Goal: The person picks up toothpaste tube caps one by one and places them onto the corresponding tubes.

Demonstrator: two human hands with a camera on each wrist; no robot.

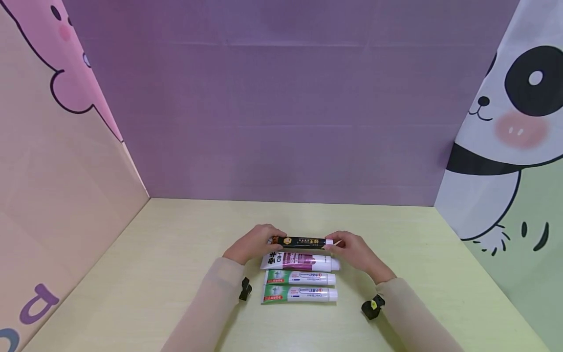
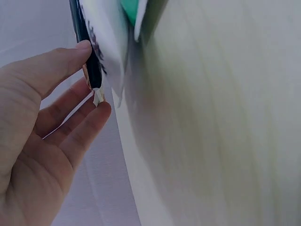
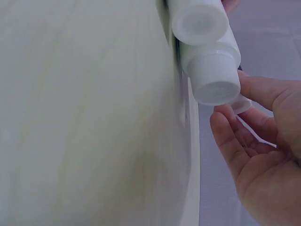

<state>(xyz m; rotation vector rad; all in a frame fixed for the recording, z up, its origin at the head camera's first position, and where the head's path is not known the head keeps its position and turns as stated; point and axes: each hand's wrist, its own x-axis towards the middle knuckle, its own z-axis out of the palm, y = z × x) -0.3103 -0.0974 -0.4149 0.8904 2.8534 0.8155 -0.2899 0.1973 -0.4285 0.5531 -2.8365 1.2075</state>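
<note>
A black toothpaste tube [image 1: 303, 242] with a white cap lies crosswise at the far end of a row of tubes. My left hand [image 1: 257, 243] pinches its flat left end, thumb on the near side and fingers behind, as the left wrist view shows too. At the cap end, my right hand [image 1: 355, 252] holds the tube between thumb and fingers; in the right wrist view its cap [image 3: 241, 104] is partly hidden. Just nearer lies a white and purple toothpaste tube [image 1: 299, 261]. Two green and white toothpaste tubes, one farther [image 1: 300, 278] and one nearer [image 1: 300, 294], follow, caps to the right.
The pale wooden tabletop [image 1: 176, 274] extends around the tubes. A purple panel [image 1: 281, 107] stands at the back, with printed side panels left [image 1: 57, 161] and right [image 1: 497, 195]. Black wrist devices [image 1: 373, 307] are worn near both sleeves.
</note>
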